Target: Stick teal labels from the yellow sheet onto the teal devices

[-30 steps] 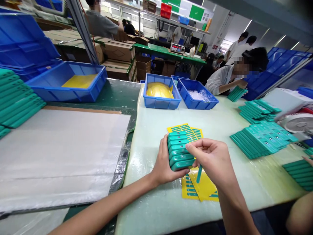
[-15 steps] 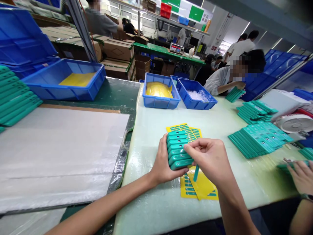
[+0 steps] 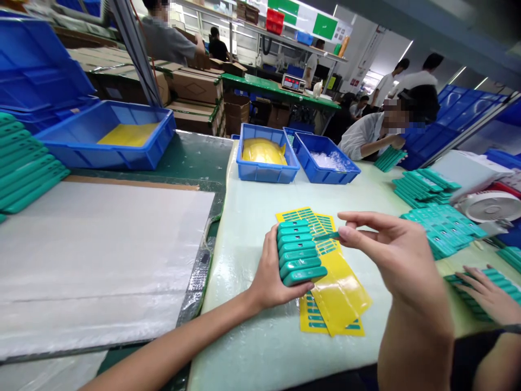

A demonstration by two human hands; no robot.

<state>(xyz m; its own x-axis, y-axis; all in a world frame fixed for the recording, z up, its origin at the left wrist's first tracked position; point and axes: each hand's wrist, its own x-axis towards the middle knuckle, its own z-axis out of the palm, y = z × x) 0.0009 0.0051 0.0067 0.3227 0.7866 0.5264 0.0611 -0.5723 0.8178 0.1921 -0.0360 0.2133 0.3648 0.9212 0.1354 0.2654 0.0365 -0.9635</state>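
Observation:
My left hand [image 3: 269,274] is wrapped round a stack of teal plastic cases [image 3: 299,254], gripping it from the left and below with the rounded ends facing up toward me. Small dark openings show in the upper cases. To the right of the stack, my right hand [image 3: 396,252] pinches a narrow teal sticker strip [image 3: 326,237] between thumb and forefinger. The strip points left toward the stack; whether its tip touches cannot be told. Beneath both hands lie overlapping yellow sticker sheets [image 3: 342,288], some carrying rows of teal strips.
Blue bins [image 3: 268,172] stand at the table's back, one with yellow material, another with clear plastic bits [image 3: 331,161]. More teal cases [image 3: 451,225] are piled on the right, near a co-worker's hand [image 3: 488,293]. A white-covered board [image 3: 101,260] lies left. Another person [image 3: 366,136] sits across.
My right hand has pulled away from the stack to the right, and the strip has swung from hanging down to nearly level. The co-worker's hand at right has moved slightly left with teal cases.

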